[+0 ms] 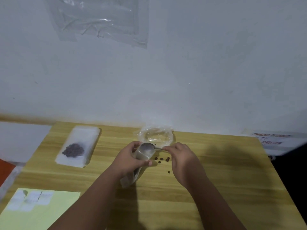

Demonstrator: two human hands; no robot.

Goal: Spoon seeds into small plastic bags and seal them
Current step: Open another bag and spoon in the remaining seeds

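- small plastic bag [144, 155]: translucent, soft, tilted with its mouth up and away; centre of the wooden table [216, 180], lower end touching the top. Middle hidden by the palm.
- left hand [129, 161]: fingers and thumb curled round the bag's upper part, holding the mouth apart.
- spoon [147, 148]: grey metal, oval bowl at the bag mouth; can't tell whether it holds seeds. Handle mostly hidden.
- right hand [182, 161]: fingertips pinching the spoon handle, just right of the bowl.
- loose seeds [162, 159]: small, dark, rounded, scattered on the table between the hands; one lies apart, nearer the viewer.
- crumpled clear plastic [156, 135]: glossy, wrinkled, just behind the spoon, close to the wall [216, 63]. Contents unclear.
- stack of white bags [83, 138]: flat, rectangular, back left, well apart from the hands; dark seed pile [73, 150] on top.
- yellow sheet [54, 213]: front left, cut off by the frame edge; pale labels [29, 199] on it, blurred.
- Table: light wood grain, right half bare, shadowed; right edge drops into dark.
- clear plastic sheet [99, 22]: on the wall, creased, top cut off.
- notice [272, 138]: far right, red writing, unreadable.
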